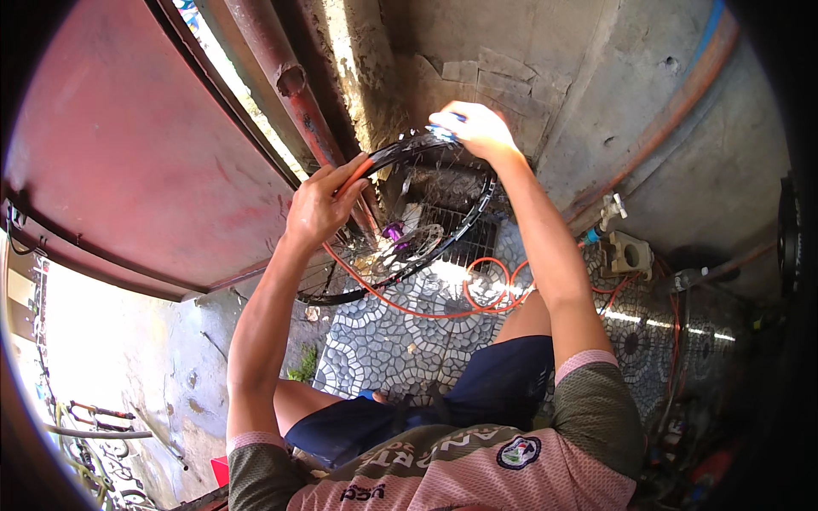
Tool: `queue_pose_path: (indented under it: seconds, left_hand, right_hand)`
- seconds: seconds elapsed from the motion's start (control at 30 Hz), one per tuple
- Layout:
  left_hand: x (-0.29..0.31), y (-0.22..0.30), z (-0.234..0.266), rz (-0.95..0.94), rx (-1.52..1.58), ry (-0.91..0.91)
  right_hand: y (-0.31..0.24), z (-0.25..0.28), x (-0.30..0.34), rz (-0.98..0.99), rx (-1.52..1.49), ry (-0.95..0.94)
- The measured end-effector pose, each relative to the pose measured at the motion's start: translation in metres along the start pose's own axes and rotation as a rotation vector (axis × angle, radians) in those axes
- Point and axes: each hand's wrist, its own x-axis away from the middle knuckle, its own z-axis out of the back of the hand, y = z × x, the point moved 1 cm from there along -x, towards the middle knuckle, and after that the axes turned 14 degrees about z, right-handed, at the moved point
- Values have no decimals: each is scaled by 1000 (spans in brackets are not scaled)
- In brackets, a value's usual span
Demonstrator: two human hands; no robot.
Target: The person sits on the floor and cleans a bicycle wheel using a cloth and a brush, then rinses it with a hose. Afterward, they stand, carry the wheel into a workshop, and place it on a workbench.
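A bicycle wheel with a black rim (467, 223), thin spokes, a purple hub (394, 234) and a disc rotor stands tilted in front of me. My left hand (319, 203) grips the rim at its upper left, with an orange hose (356, 173) pinched along it under the fingers. At the top of the rim, my right hand (481, 132) is closed on what looks like a small blue-and-white brush (443, 132), pressed to the wet rim. Glare washes out part of that hand. From the left hand the hose runs down under the wheel and loops on the tiles.
Behind the wheel lies a metal drain grate (473, 232) in the patterned tile floor (383, 341). A rusty pipe (298, 94) and a red metal gate (145, 145) rise on the left. A water tap (611, 209) stands at the right wall. Bicycle parts (98, 417) lie lower left.
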Motion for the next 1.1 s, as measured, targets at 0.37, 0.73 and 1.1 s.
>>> queue_pose_path:
  seconds: [0.37, 0.73, 1.1]
  left_hand:
    - [-8, 17, -4, -7, 8, 6]
    - [-15, 34, -25, 59, -111, 31]
    - [-19, 48, -32, 86, -128, 2]
  right_hand:
    - [23, 8, 9, -227, 150, 46]
    - [1, 3, 3, -165, 244, 119]
    - [74, 26, 40, -392, 229, 81]
